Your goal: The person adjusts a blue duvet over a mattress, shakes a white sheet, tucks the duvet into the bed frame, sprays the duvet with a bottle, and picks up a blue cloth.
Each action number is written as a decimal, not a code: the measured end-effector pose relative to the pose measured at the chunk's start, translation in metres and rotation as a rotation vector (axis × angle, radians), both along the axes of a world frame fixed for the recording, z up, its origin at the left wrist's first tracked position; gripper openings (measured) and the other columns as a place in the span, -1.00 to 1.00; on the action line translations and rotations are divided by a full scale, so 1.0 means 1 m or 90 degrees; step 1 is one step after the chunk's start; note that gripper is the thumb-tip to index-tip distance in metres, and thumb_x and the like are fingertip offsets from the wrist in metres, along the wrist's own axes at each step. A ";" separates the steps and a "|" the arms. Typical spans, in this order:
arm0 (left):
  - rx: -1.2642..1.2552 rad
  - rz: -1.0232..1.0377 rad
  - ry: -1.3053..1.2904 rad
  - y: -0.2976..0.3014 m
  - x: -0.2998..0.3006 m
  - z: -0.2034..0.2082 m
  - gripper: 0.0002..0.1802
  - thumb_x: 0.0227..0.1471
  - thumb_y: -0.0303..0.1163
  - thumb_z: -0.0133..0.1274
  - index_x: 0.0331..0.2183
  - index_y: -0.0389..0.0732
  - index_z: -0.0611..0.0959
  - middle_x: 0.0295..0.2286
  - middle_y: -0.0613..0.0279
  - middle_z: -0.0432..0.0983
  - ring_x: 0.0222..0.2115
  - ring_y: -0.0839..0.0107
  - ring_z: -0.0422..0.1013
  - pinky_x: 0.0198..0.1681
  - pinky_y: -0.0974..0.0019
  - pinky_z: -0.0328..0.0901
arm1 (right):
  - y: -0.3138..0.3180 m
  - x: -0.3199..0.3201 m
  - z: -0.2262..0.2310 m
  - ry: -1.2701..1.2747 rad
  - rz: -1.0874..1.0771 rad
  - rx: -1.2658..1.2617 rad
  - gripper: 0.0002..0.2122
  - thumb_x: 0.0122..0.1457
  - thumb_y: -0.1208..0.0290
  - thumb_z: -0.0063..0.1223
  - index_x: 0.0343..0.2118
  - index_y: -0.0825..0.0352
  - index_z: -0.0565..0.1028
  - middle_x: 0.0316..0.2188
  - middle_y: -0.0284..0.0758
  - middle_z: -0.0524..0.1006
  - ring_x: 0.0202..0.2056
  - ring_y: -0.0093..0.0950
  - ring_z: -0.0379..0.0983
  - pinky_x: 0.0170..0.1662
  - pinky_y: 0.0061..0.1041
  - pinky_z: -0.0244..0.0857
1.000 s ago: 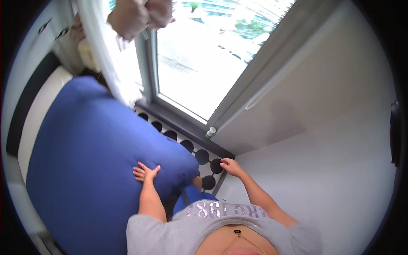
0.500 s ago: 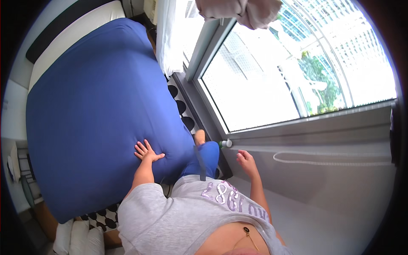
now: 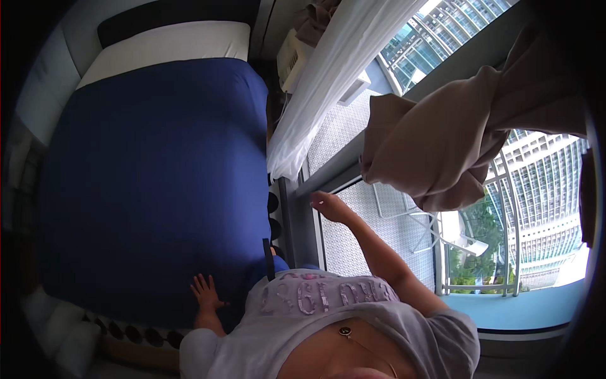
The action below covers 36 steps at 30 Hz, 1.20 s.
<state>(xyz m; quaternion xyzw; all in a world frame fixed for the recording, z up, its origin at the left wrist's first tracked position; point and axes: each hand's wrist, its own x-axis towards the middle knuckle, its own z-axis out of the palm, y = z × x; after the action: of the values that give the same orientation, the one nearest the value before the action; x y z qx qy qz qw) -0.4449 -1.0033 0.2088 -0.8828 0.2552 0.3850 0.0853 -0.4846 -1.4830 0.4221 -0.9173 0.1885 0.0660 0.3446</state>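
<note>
My left hand [image 3: 207, 292] lies on the near part of a dark blue bed cover [image 3: 164, 170], its fingers spread and nothing in them. The cover lies mostly smooth over the bed, and a cream sheet [image 3: 170, 44] shows beyond its far edge. My right hand [image 3: 327, 207] is raised to the right of the bed, in front of the window frame. Its fingers are curled in, and I see nothing held in them. My legs, in blue, stand close against the bed's right side.
A dark headboard [image 3: 180, 19] closes the far end. To the right hang a sheer white curtain [image 3: 341, 76] and a knotted brown curtain [image 3: 442, 139] by the large window. A cream appliance [image 3: 293, 60] stands beyond the bed's far right corner. White pillows [image 3: 66, 328] lie at the lower left.
My view has tilted up and turned right, showing more window and curtain. The right hand has risen and moved forward. The left hand stays spread on the cover, now lower in view.
</note>
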 end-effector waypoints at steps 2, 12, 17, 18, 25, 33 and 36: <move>-0.005 0.011 -0.034 0.003 -0.004 -0.009 0.46 -0.56 0.35 0.19 0.19 -0.12 -0.26 0.17 -0.15 -0.56 0.18 -0.06 -0.62 0.13 -0.21 -0.57 | -0.006 0.059 0.019 -0.103 -0.022 0.015 -0.72 0.08 0.41 -0.06 -0.14 0.40 0.40 -0.25 -0.11 0.48 -0.24 -0.25 0.45 -0.18 -0.40 0.31; 0.148 0.065 -0.038 -0.025 -0.002 -0.005 0.39 -0.53 0.30 0.21 0.19 -0.01 -0.20 0.18 -0.05 -0.51 0.19 -0.02 -0.56 0.16 -0.14 -0.50 | 0.023 0.171 0.256 -0.586 0.440 0.114 -0.54 0.10 0.13 -0.10 0.00 0.30 0.24 -0.14 -0.19 0.37 -0.16 -0.33 0.35 -0.15 -0.32 0.25; 0.168 0.074 0.173 -0.091 0.067 0.004 -0.05 -0.22 0.25 -0.02 0.09 -0.16 0.16 0.07 -0.16 -0.04 0.11 -0.01 -0.10 0.14 0.08 -0.15 | -0.093 0.179 0.274 -1.008 0.200 -0.144 -0.42 0.11 -0.05 -0.27 0.04 0.35 0.13 -0.06 -0.11 0.28 -0.04 -0.30 0.21 -0.04 -0.23 0.10; 0.162 0.143 0.352 -0.107 0.102 0.012 -0.12 -0.17 0.24 -0.07 0.05 -0.20 0.24 0.03 -0.18 0.07 0.08 -0.01 0.00 0.12 0.13 -0.07 | -0.114 0.196 0.263 -1.095 0.109 -0.181 -0.39 0.11 -0.08 -0.31 0.05 0.37 0.11 -0.04 -0.10 0.26 -0.01 -0.30 0.18 -0.01 -0.21 0.08; -0.762 0.038 0.105 -0.454 0.368 0.229 0.06 -0.34 -0.03 0.28 0.11 -0.27 0.13 0.09 -0.07 0.07 0.13 0.08 0.00 0.16 0.18 -0.06 | -0.258 0.284 0.080 -0.747 -0.238 -0.294 -0.39 0.14 -0.05 -0.32 0.09 0.38 0.05 0.04 -0.11 0.18 0.09 -0.31 0.06 0.11 -0.24 -0.03; -0.882 -0.260 0.218 -0.616 0.398 0.325 0.16 -0.50 -0.10 0.34 0.09 -0.30 0.09 0.07 -0.10 0.04 0.09 0.02 0.01 0.13 0.16 -0.05 | -0.203 0.297 0.009 -0.406 -0.115 0.187 -0.58 0.12 0.36 -0.11 0.03 0.38 0.21 0.00 -0.17 0.27 -0.01 -0.36 0.23 0.03 -0.41 0.15; -0.897 -0.053 0.338 -0.619 0.380 0.336 -0.31 -0.36 -0.31 0.23 -0.11 -0.33 0.40 -0.17 -0.02 0.38 -0.12 0.14 0.32 -0.07 0.21 0.18 | -0.195 0.284 0.049 -0.347 -0.198 0.321 -0.61 0.11 0.41 -0.14 0.02 0.40 0.23 -0.03 -0.16 0.29 -0.04 -0.37 0.26 0.01 -0.44 0.16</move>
<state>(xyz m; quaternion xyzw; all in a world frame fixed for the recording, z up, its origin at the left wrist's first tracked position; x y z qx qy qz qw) -0.0653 -1.6227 0.5446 -0.5957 0.4861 0.3266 -0.5497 -0.2005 -1.6782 0.4711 -0.7484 0.2045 -0.1881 0.6023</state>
